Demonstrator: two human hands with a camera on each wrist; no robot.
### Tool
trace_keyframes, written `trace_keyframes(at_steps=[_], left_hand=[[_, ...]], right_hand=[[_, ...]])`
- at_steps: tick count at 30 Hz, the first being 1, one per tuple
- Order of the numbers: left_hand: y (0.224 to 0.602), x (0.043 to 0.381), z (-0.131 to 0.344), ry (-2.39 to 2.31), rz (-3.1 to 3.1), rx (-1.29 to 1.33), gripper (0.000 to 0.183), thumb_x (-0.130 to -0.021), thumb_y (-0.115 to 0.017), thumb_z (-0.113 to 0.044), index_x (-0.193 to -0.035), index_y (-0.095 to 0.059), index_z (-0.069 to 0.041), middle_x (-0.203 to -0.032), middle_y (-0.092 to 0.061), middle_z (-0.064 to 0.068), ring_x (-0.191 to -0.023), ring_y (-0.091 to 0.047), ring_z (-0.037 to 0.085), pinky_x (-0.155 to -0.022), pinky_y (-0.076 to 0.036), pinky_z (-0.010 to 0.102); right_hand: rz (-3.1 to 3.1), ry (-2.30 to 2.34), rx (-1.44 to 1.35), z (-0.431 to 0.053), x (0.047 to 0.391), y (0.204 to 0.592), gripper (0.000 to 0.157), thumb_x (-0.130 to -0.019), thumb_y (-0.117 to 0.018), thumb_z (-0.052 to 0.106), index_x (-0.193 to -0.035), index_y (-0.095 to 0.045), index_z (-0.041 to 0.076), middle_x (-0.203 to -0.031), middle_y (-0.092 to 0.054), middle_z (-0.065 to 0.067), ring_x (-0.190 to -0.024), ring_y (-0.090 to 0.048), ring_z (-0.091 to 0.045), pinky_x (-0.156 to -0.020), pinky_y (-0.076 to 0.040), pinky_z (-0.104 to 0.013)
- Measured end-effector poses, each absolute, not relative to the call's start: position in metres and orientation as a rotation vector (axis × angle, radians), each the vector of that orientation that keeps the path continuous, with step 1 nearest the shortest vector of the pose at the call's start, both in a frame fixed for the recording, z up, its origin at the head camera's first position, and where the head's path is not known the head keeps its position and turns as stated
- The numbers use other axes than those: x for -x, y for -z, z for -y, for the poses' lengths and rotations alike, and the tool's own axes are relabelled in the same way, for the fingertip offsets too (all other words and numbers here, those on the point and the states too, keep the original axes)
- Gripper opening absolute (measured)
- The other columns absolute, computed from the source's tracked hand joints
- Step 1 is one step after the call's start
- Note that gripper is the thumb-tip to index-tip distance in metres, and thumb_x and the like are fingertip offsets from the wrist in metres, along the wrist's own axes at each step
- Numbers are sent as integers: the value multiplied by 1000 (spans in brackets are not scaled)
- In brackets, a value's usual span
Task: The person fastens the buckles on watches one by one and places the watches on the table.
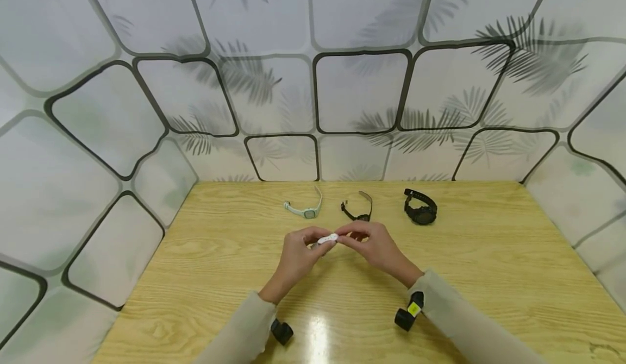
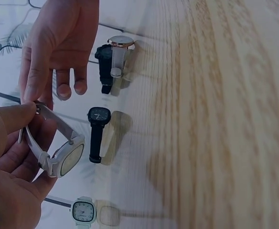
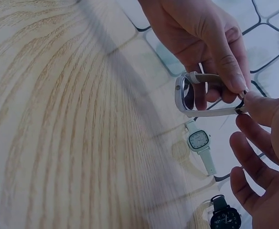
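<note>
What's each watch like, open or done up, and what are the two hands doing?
White watch: held up, strap bent round; can't tell if buckled.
Left hand: pinching that watch's strap.
Right hand: pinching it too.
Mint watch: strap open, ends apart.
Thin black watch: strap open, ends apart.
Chunky black watch: strap curled round; can't tell if buckled.
Rose-gold-rimmed watch: not held; can't tell if buckled.
</note>
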State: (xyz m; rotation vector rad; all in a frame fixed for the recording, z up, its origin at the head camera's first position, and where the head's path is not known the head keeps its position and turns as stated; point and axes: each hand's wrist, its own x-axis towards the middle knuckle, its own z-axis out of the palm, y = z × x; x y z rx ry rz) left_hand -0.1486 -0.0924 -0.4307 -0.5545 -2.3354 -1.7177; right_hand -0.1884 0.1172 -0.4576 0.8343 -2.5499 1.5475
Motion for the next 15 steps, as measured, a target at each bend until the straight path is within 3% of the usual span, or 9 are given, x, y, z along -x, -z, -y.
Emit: trace_keyframes(at_steps=[8, 15], left_hand=[[435, 153, 94, 1760, 2323, 586, 11, -89, -77, 5, -99, -75, 8, -96, -76, 21, -85, -74, 38, -80, -60, 52], [457, 164, 97, 1784, 2342, 552, 14, -89, -79, -3, -102, -78, 3, -98, -77, 15, -87, -75, 34, -81, -60, 49]], right_hand=[[2561, -1509, -893, -120, 189, 455, 17, -97, -74, 27, -113, -77, 25, -107, -73, 10, -86, -67, -10, -75, -59, -36], [2581, -1481, -904, -119, 189, 455, 16, -97, -73, 28, -113, -77, 25, -107, -73, 10, -85, -67, -10, -75, -58, -35]])
